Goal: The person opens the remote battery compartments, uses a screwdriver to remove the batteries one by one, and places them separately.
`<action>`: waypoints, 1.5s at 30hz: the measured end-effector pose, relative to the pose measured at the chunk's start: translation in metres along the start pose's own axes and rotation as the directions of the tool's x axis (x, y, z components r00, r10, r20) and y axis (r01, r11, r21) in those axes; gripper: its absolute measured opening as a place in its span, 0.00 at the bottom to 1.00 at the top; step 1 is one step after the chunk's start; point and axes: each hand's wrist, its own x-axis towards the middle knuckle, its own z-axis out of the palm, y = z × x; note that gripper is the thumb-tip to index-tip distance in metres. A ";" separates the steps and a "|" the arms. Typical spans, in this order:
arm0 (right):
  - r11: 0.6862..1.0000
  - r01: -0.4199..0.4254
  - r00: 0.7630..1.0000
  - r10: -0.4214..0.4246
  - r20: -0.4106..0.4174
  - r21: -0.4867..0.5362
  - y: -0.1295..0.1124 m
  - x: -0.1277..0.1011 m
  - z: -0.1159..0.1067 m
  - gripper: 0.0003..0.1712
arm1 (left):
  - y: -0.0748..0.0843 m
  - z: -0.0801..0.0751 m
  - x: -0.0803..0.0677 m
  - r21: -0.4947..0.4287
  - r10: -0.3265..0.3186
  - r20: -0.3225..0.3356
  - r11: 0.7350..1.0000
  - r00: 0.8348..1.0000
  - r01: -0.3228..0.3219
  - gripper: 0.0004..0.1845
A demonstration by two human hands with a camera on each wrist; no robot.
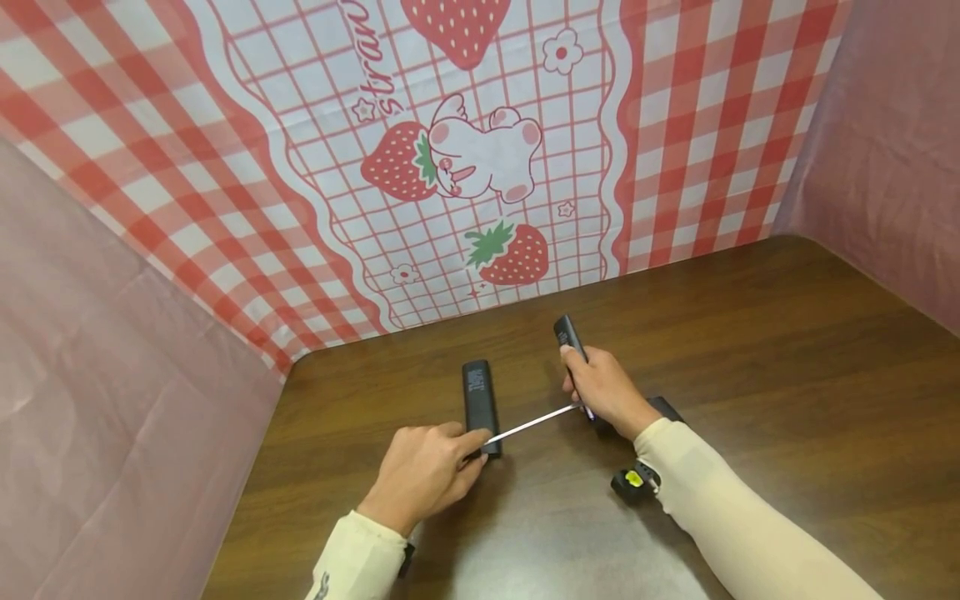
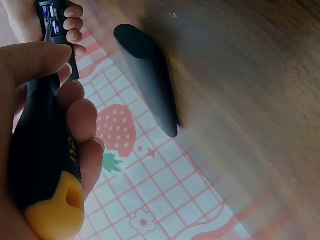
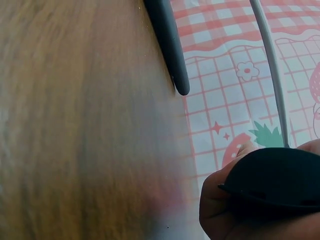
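Observation:
My left hand (image 1: 423, 471) grips a screwdriver (image 2: 42, 145) by its black-and-yellow handle, the thumb up near the shaft. Its long thin shaft (image 1: 532, 422) reaches across to a slim black remote control (image 1: 568, 332), held tilted in my right hand (image 1: 607, 387). The left wrist view shows batteries (image 2: 50, 20) in the remote's uncovered compartment, with the shaft's tip at them; whether it touches cannot be told. In the right wrist view, the remote's rounded dark end (image 3: 280, 175) hides most of the fingers.
A second slim black device with pale print (image 1: 478, 392) lies on the wooden table (image 1: 787, 358), just beyond my left hand. Another dark object (image 1: 663, 408) is partly hidden by the right wrist. A strawberry-print cloth (image 1: 675, 125) stands behind, with pink cloth at both sides.

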 end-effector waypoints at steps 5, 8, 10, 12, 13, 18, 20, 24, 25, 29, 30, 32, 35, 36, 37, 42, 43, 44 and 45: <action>1.000 0.004 1.000 -0.004 0.001 -0.009 0.001 -0.001 0.001 0.27 | 0.002 -0.002 0.000 0.002 -0.002 0.009 1.000 1.000 0.002 0.10; 1.000 0.005 1.000 -0.005 0.000 -0.021 0.003 0.000 0.001 0.27 | 0.004 -0.005 0.002 0.009 -0.001 0.015 1.000 1.000 0.001 0.09; 1.000 0.007 1.000 -0.007 -0.002 -0.028 0.003 0.001 0.002 0.27 | 0.005 -0.006 0.003 0.010 -0.003 0.019 1.000 1.000 0.003 0.09; 0.999 0.013 1.000 -0.013 -0.001 -0.038 0.003 0.001 0.002 0.27 | 0.006 -0.007 0.003 0.011 -0.006 0.022 1.000 1.000 0.006 0.08; 0.999 0.016 1.000 -0.016 -0.001 -0.045 0.003 0.001 0.002 0.27 | 0.006 -0.007 0.003 0.011 -0.007 0.023 1.000 1.000 0.007 0.08; 0.998 0.025 1.000 -0.025 0.001 -0.063 0.003 0.001 0.003 0.27 | 0.005 -0.005 0.002 0.005 -0.008 0.015 1.000 1.000 0.008 0.09; 0.998 0.027 1.000 -0.027 0.003 -0.062 0.003 0.001 0.004 0.27 | 0.004 -0.004 0.001 0.002 -0.008 0.009 1.000 1.000 0.008 0.09; 0.998 0.029 1.000 -0.029 0.008 -0.061 0.004 0.001 0.004 0.26 | 0.002 -0.002 0.000 -0.003 -0.012 0.005 1.000 1.000 0.012 0.09; 0.998 0.029 1.000 -0.029 0.008 -0.062 0.004 0.001 0.004 0.26 | 0.002 -0.001 0.000 -0.003 -0.012 0.004 1.000 1.000 0.012 0.09; 0.998 0.029 0.999 -0.029 0.015 -0.061 0.004 0.002 0.004 0.27 | 0.002 0.000 0.000 -0.009 -0.017 0.002 1.000 1.000 0.017 0.10; 0.998 0.031 0.999 -0.030 0.017 -0.060 0.004 0.002 0.003 0.27 | 0.002 0.001 -0.001 -0.011 -0.019 0.002 1.000 1.000 0.019 0.10; 0.998 0.032 0.999 -0.031 0.025 -0.054 0.004 0.001 0.003 0.28 | 0.002 0.001 -0.001 -0.014 -0.022 0.002 1.000 1.000 0.022 0.11; 0.998 0.030 0.999 -0.028 0.032 -0.047 0.004 0.001 0.001 0.28 | 0.002 0.002 0.000 -0.018 -0.022 0.004 1.000 1.000 0.023 0.11; 0.999 0.026 0.999 -0.025 0.034 -0.042 0.004 0.001 0.001 0.28 | 0.002 0.003 0.000 -0.019 -0.022 0.005 1.000 1.000 0.022 0.12; 0.999 0.023 0.999 -0.021 0.039 -0.037 0.004 0.001 0.001 0.28 | 0.002 0.003 0.001 -0.020 -0.022 0.006 1.000 1.000 0.022 0.12; 1.000 0.005 0.998 -0.004 0.064 -0.013 0.005 0.001 0.000 0.29 | 0.001 0.006 0.000 -0.028 -0.028 0.013 0.999 1.000 0.028 0.12; 1.000 0.006 0.998 -0.005 0.067 -0.010 0.005 0.001 0.000 0.29 | 0.001 0.006 0.000 -0.029 -0.030 0.013 0.999 0.999 0.030 0.12; 1.000 0.007 0.998 -0.006 0.067 -0.006 0.005 0.002 0.000 0.29 | 0.001 0.007 -0.001 -0.030 -0.031 0.012 0.999 0.999 0.031 0.12; 1.000 0.008 0.998 -0.008 0.066 -0.004 0.005 0.002 0.000 0.29 | 0.001 0.007 -0.001 -0.032 -0.032 0.010 0.999 0.999 0.032 0.12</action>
